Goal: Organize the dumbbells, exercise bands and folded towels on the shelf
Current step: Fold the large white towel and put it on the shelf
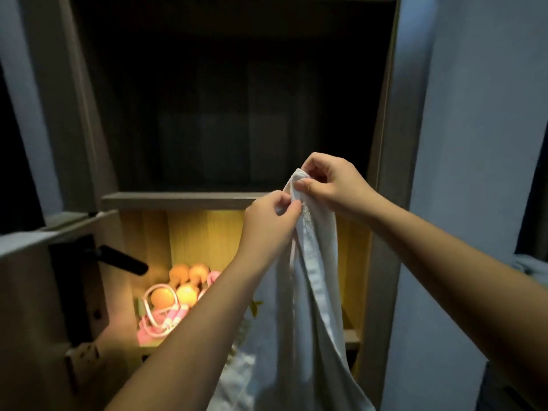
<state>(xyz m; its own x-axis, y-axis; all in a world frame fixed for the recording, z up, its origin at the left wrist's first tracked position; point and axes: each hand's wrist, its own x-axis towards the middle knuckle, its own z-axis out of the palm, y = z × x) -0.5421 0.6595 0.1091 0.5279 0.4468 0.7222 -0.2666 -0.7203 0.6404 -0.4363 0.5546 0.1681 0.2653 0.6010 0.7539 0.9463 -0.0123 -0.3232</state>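
Note:
A white towel [308, 307] hangs unfolded in front of the shelf unit, held up by its top edge. My right hand [332, 185] pinches the towel's upper corner. Just below and to the left, my left hand [267, 223] grips the same edge. In the lit lower compartment, orange dumbbells [184, 286] lie at the back left. Pink exercise bands [160, 318] with white cords are tangled over and in front of them. The towel and my left forearm hide the right part of that compartment.
A shelf board [178, 200] separates the dark upper compartment from the lit lower one. An open door with a black lever handle [121, 259] stands at the left. A pale wall [480, 143] runs along the right side.

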